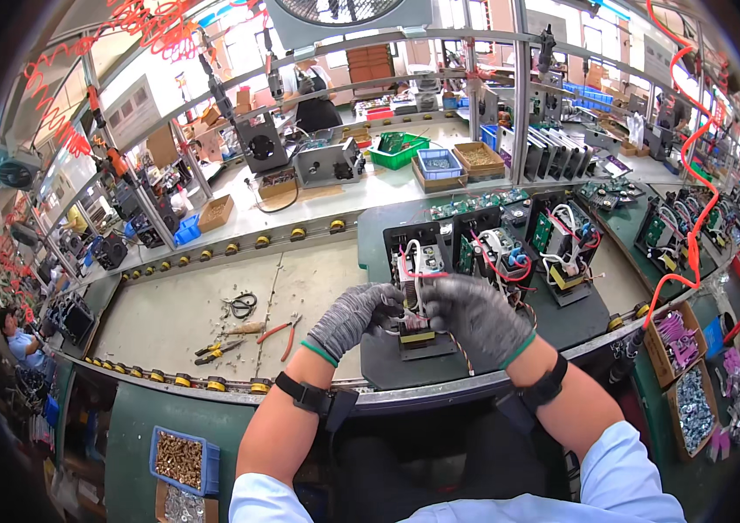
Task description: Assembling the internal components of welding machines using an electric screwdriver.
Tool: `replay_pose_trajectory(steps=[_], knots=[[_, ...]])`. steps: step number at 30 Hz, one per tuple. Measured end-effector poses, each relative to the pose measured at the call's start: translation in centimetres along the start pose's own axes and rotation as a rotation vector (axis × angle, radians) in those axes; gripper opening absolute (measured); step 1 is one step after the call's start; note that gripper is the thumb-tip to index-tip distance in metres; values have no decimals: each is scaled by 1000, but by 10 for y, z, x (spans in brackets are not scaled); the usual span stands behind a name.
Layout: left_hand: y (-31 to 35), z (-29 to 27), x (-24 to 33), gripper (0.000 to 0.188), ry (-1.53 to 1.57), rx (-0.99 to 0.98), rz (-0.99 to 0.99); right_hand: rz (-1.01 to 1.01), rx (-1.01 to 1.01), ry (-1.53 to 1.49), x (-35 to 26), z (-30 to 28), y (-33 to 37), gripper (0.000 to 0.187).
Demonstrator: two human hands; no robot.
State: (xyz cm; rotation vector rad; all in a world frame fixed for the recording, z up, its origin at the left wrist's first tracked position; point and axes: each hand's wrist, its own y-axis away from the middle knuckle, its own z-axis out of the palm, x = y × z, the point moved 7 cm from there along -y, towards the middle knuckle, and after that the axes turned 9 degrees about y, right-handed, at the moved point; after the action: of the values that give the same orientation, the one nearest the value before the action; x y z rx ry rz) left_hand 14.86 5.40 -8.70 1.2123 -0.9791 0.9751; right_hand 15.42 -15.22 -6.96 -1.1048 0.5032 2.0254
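Both my hands wear grey knitted gloves with green cuffs and work at the nearest black electronic unit (pixel 422 240), which has white and red wires and a yellow-wrapped transformer (pixel 416 336) low at its front. My left hand (pixel 354 319) is on the unit's left side, its fingers curled together by the wires; what they hold, if anything, is hidden. On the other side, my right hand (pixel 482 315) is smeared by motion, its fingertips close to the white wires. The unit stands on a dark board (pixel 387 370). Two similar units, a middle one (pixel 496 253) and a right one (pixel 566 244), stand beside it.
Left on the bench lie red-handled pliers (pixel 278 331), yellow-black cutters (pixel 217 351) and black-handled scissors (pixel 242 305). A blue bin of brass parts (pixel 184 459) is at lower left. Boxes of pink parts (pixel 677 342) and silver parts (pixel 692 411) stand right, near a red coiled hose (pixel 694 235).
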Motion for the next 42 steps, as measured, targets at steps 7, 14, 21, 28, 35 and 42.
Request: replay_pose_trajectory(steps=[7, 14, 21, 28, 35, 42], knots=[[49, 35, -14, 34, -298, 36, 245, 2, -87, 299, -27, 2, -18, 28], [6, -39, -20, 35, -542, 265, 457, -20, 86, 876, 42, -23, 45, 30], [-21, -26, 30, 34, -960, 156, 321, -66, 30, 888, 63, -38, 82, 24], [70, 126, 84, 30, -1507, 24, 849, 180, 57, 272, 48, -36, 49, 56], [96, 190, -54, 24, -1595, -111, 600, 138, 84, 1191, 60, -74, 20, 38], [106, 79, -55, 44, -1028, 233, 311, -85, 192, 2049, 60, -84, 36, 27]])
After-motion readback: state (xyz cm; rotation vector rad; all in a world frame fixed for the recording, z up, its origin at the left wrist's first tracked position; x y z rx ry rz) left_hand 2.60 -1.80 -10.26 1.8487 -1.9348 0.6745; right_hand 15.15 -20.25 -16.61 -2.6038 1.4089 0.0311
